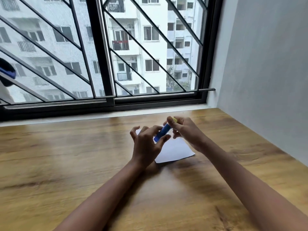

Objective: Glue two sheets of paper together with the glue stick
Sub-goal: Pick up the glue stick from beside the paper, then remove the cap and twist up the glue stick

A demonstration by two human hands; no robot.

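A blue glue stick with a yellow end is held tilted above the table, between both hands. My left hand pinches its lower blue end with thumb and fingers. My right hand grips the upper yellow end. Beneath the hands lies white paper flat on the wooden table; I cannot tell whether it is one sheet or two stacked. Part of the paper is hidden by my left hand.
The wooden table stretches wide on all sides of the paper. A barred window runs along the far edge. A grey wall bounds the right side. A dark blue object hangs at the far left.
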